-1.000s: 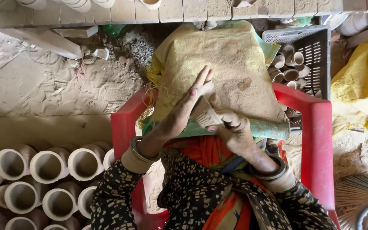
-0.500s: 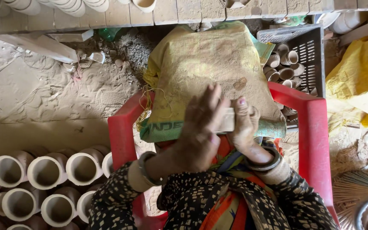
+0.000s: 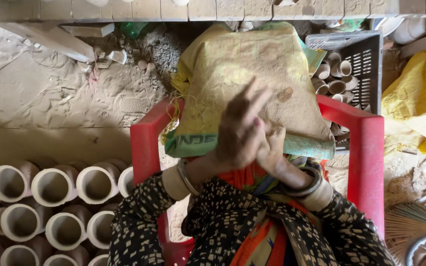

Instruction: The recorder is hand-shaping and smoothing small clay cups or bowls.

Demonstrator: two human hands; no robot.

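My left hand (image 3: 240, 130) lies palm down over my right hand (image 3: 273, 150), fingers spread and pointing up and to the right. The two palms press together above a dusty yellow sack (image 3: 242, 64) draped over a red plastic chair (image 3: 367, 162). The small lump of tan clay seen earlier between the palms is hidden by the left hand. Both wrists carry bangles, and my patterned dark sleeves and orange cloth fill the bottom of the view.
Rows of open-mouthed clay cups (image 3: 53, 187) lie stacked at the lower left. A black plastic crate (image 3: 366, 56) with several small clay cups stands at the upper right, beside a yellow bag (image 3: 420, 93). A broom (image 3: 412, 221) lies at the lower right. The floor is sandy.
My left hand slid forward and over the right hand, covering the clay piece that showed between the palms a second ago. The view shifted slightly.
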